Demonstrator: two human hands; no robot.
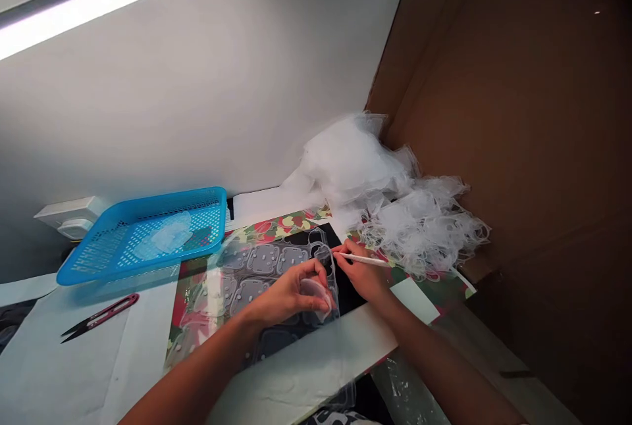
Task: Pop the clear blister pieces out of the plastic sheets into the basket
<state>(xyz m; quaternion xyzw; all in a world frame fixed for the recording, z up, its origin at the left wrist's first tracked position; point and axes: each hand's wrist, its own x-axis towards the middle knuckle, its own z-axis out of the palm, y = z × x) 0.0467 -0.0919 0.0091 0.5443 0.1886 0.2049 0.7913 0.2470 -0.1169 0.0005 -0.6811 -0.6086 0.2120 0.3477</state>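
Just beneath left hand (301, 293), clear sheet (263, 259)

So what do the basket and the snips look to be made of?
Basket: probably moulded plastic, slightly glossy blue; its thin, evenly perforated walls suggest it. Snips: likely metal blades, dark and pointed, with pinkish handles, perhaps painted or coated; the picture leaves that open.

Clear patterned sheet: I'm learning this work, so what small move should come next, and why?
Probably guide the white tool gently along the edge of the clear sheet: the right hand holds its tip there, while the left hand is occupied pinching translucent pieces.
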